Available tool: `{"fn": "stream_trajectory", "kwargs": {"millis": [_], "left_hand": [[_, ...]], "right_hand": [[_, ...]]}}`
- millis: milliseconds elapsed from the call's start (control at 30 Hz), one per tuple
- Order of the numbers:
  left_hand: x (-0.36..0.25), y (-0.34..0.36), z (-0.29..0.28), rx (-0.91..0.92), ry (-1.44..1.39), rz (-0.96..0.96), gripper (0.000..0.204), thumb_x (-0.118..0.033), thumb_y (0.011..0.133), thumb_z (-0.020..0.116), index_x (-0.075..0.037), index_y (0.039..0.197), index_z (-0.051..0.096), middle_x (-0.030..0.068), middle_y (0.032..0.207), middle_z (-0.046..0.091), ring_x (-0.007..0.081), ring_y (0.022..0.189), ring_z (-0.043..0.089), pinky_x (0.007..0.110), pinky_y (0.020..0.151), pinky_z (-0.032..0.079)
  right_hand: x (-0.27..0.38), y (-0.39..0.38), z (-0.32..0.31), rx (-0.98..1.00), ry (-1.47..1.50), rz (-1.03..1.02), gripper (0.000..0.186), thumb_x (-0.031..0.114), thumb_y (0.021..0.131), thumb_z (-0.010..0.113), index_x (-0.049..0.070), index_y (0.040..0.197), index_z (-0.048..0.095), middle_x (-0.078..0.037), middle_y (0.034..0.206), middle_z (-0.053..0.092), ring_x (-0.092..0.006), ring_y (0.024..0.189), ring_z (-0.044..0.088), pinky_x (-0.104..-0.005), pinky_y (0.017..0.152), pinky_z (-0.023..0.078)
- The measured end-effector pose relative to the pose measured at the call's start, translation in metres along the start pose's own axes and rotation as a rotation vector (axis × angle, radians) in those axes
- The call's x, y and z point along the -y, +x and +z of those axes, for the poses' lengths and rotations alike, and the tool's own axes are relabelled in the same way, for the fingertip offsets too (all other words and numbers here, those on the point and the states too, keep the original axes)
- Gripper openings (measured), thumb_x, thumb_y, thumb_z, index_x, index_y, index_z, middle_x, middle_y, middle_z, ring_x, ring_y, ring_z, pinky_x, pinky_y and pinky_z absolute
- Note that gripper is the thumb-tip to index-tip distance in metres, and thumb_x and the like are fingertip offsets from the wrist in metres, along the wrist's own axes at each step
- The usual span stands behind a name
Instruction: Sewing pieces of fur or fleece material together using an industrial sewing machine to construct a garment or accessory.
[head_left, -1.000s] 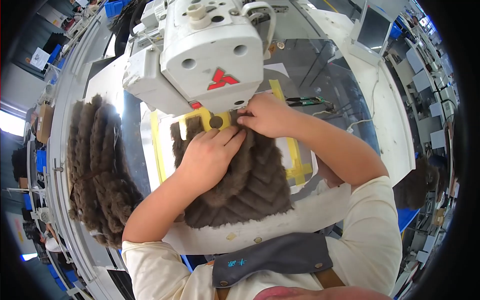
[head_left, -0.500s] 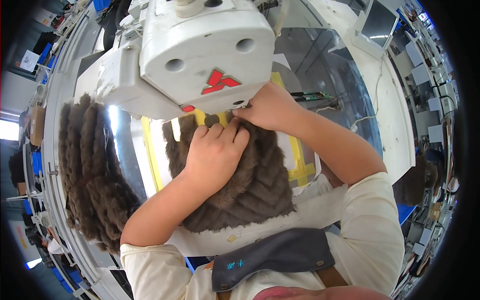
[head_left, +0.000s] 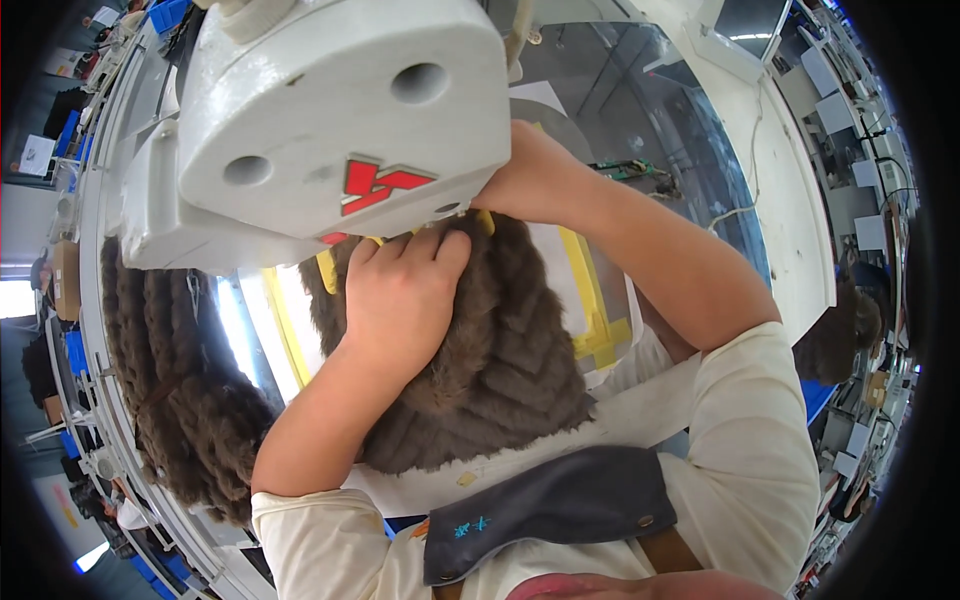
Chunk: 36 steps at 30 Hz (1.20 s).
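A brown fur piece (head_left: 500,370) with chevron seams lies under the white head of a sewing machine (head_left: 330,130). My left hand (head_left: 405,290) rests on its upper part, fingers bent and closed on the fur; the fingertips are lost in the pile and under the machine's edge. To the right, my right hand (head_left: 540,175) reaches in beside the machine head at the fur's top edge. Its fingers are hidden behind the machine. Small yellow pieces (head_left: 328,271) show at the fur's upper edge, partly covered. The needle area is out of sight.
A bundle of brown fur strips (head_left: 170,380) hangs at the left. Yellow tape (head_left: 600,345) marks the white work surface right of the fur. Behind my right arm are a dark glossy panel (head_left: 650,110) and a thin cable (head_left: 757,150). A screen (head_left: 745,35) stands at the far right.
The machine head looks larger and sits further left and lower in view, now covering my right fingers. Both hands and the fur's top have shifted slightly left.
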<state>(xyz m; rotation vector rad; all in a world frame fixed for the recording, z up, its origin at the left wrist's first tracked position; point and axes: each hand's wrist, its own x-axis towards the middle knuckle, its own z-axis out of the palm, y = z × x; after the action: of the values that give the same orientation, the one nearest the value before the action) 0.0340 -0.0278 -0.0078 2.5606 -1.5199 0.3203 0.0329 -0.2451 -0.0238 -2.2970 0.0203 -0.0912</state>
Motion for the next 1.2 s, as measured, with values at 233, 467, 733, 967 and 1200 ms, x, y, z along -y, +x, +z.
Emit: {"fn": "stream_trajectory", "kwargs": {"millis": [233,467,733,967,1200], "left_hand": [[-0.001,0.0,-0.004,0.032,0.017,-0.017,0.013,-0.007,0.082,0.058,-0.01,0.094,0.062,0.0067,0.11,0.074,0.0254,0.089,0.07,0.039,0.078,0.05],[-0.003,-0.002,-0.004,0.064,-0.019,-0.059,0.013,-0.006,0.083,0.058,-0.009,0.095,0.061,0.0076,0.111,0.074,0.0272,0.088,0.07,0.04,0.077,0.051],[0.001,0.0,0.001,-0.013,-0.002,-0.053,0.011,-0.01,0.083,0.059,-0.012,0.094,0.063,0.006,0.099,0.07,0.0262,0.082,0.069,0.04,0.073,0.051],[0.002,-0.004,0.0,-0.046,-0.018,-0.002,0.012,-0.016,0.085,0.06,-0.011,0.096,0.063,0.0069,0.09,0.067,0.0251,0.075,0.069,0.04,0.069,0.052],[0.0,-0.004,0.0,0.009,-0.039,-0.029,0.016,-0.011,0.081,0.061,-0.009,0.097,0.062,0.0072,0.101,0.072,0.0263,0.083,0.07,0.039,0.073,0.052]], "right_hand": [[-0.002,0.002,0.004,-0.031,-0.082,-0.005,0.022,0.023,0.073,0.077,0.002,0.081,0.072,-0.017,0.084,0.073,-0.0372,0.086,0.071,-0.0453,0.077,0.057],[-0.004,-0.001,0.009,-0.062,-0.09,-0.056,0.02,0.021,0.075,0.074,0.002,0.079,0.071,-0.018,0.083,0.073,-0.0392,0.085,0.071,-0.0462,0.076,0.056],[0.03,-0.02,-0.031,0.04,-0.126,-0.087,0.015,0.016,0.085,0.064,0.004,0.09,0.073,-0.018,0.087,0.072,-0.0396,0.088,0.069,-0.0462,0.078,0.055],[0.019,-0.053,-0.017,0.225,-0.238,-0.455,0.023,0.012,0.09,0.059,0.007,0.111,0.067,-0.013,0.109,0.069,-0.0368,0.1,0.067,-0.0469,0.083,0.055],[0.021,-0.06,-0.013,0.208,-0.468,-0.462,0.02,0.012,0.088,0.062,0.008,0.107,0.065,-0.004,0.112,0.068,-0.0259,0.094,0.069,-0.043,0.069,0.057]]}}
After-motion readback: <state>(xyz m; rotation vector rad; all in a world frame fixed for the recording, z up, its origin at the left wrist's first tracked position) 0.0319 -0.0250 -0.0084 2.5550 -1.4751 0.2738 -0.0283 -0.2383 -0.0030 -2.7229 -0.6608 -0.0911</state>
